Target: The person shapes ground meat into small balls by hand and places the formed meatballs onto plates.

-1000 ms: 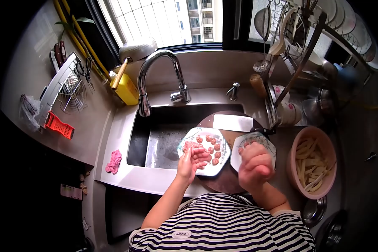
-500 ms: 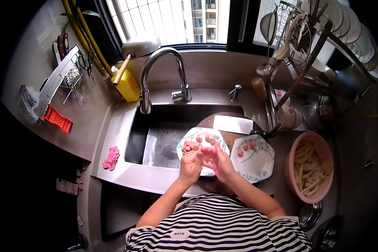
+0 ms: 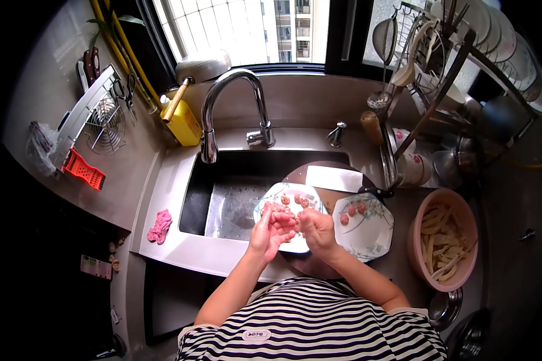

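Observation:
My left hand (image 3: 271,231) is over the white patterned plate (image 3: 262,207) at the sink's edge, palm turned up and fingers spread. Pinkish bits, seemingly minced meat, show by its fingertips, though I cannot tell how much lies there. Close beside it, my right hand (image 3: 319,231) is closed in a fist; whatever is inside is hidden. Small meatballs (image 3: 297,198) lie on the far part of this plate. To the right, a second patterned plate (image 3: 370,237) carries a few more meatballs (image 3: 344,219).
A cleaver (image 3: 334,178) rests on the round cutting board (image 3: 295,174), behind the plates. The sink (image 3: 229,204) and faucet (image 3: 260,102) are at left. A pink basin (image 3: 417,240) of pale cut strips stands right, below a dish rack (image 3: 439,90). A pink cloth (image 3: 159,227) lies left.
My left hand has opened from a closed grip to palm up. My right hand has gone from open to a fist. The minced meat clump by the left hand is mostly out of sight.

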The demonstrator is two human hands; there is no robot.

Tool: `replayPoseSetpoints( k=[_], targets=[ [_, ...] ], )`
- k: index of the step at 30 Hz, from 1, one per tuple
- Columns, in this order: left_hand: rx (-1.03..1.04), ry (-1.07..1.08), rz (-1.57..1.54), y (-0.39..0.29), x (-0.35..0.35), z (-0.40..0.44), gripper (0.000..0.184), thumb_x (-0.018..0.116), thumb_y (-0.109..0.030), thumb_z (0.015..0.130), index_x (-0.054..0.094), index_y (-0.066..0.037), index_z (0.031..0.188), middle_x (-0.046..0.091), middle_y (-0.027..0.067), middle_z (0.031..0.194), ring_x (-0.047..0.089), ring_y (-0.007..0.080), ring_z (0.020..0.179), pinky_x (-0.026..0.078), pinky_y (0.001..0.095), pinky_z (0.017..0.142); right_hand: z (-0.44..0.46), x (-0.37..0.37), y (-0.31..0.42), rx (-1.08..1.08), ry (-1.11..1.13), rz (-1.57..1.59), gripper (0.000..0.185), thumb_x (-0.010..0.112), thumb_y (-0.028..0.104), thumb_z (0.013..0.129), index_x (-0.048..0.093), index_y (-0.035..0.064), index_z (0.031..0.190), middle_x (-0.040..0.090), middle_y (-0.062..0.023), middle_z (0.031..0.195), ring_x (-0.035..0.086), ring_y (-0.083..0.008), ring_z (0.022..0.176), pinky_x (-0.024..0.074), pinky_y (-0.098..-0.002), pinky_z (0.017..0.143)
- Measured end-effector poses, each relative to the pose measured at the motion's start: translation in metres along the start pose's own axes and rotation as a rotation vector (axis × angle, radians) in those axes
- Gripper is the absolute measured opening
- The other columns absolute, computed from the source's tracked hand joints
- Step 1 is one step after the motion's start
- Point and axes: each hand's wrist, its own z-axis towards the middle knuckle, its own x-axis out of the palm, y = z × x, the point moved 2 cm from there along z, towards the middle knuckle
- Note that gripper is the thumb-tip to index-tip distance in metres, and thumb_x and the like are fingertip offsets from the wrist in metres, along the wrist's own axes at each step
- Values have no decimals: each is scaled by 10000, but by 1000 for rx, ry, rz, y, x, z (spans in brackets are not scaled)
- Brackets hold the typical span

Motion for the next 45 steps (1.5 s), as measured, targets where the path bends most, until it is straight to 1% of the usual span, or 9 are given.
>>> replayPoseSetpoints(
  k=[7,11,20,23,25,35,39,41,45],
  targets=[
    [-89,33,-297,3,22,-9,387,345,-380,947,508,-66,1104,579,71,1020,581,161,910,504,283,776,2,10,31,-358,281,-524,225,681,196,707,630,64,882,602,-68,981,570,-234,897,407,-337,797],
    [-72,245,-290,0,8,-1,533,331,-487,921,411,-127,536,383,-2,456,255,85,296,281,189,275,0,0,-2,-78,75,-172,170,565,159,858,631,12,913,620,-90,948,583,-191,834,436,-267,724],
    [1030,115,1446,-3,53,-21,495,382,-488,897,612,-55,831,603,75,822,521,310,940,373,398,850,-24,19,-56,956,-61,1074,557,260,494,931,410,45,1224,476,-130,1216,469,-230,1142,410,-388,954],
    [1042,132,1146,-10,44,-11,424,408,-407,906,610,-43,826,615,94,830,544,298,853,370,411,868,-18,15,-50,1082,-256,1066,440,312,450,941,521,64,959,575,-51,811,556,-149,667,476,-259,570],
    [666,-67,819,-6,29,-10,447,345,-352,950,612,-12,835,624,92,794,579,190,713,464,329,762,-16,6,-49,984,-78,986,431,369,424,938,412,108,647,409,6,542,264,-67,371,192,-189,347],
    [-84,231,-486,39,-14,31,360,332,-390,938,522,-102,1040,571,61,1025,568,187,941,481,366,826,1,17,16,-386,274,-533,165,612,149,787,625,30,900,603,-96,1030,574,-263,942,450,-346,795],
    [-69,97,-297,38,-31,38,283,424,-331,926,524,-73,985,600,72,857,603,144,691,527,283,605,-3,9,8,-293,167,-341,182,559,104,850,612,7,994,605,-117,1056,578,-218,971,441,-323,835],
    [-33,38,-134,5,12,0,436,408,-384,933,444,-107,598,418,3,477,293,86,324,231,205,297,-10,4,-21,-27,84,-66,219,495,156,908,604,2,1021,614,-99,1031,588,-157,922,466,-262,759],
    [421,0,307,12,23,-2,479,444,-340,930,486,-59,544,494,37,491,404,100,355,325,221,344,-20,6,-44,585,-95,470,397,330,308,969,540,-4,1096,597,-91,1036,585,-145,902,471,-228,725]
  ],
)
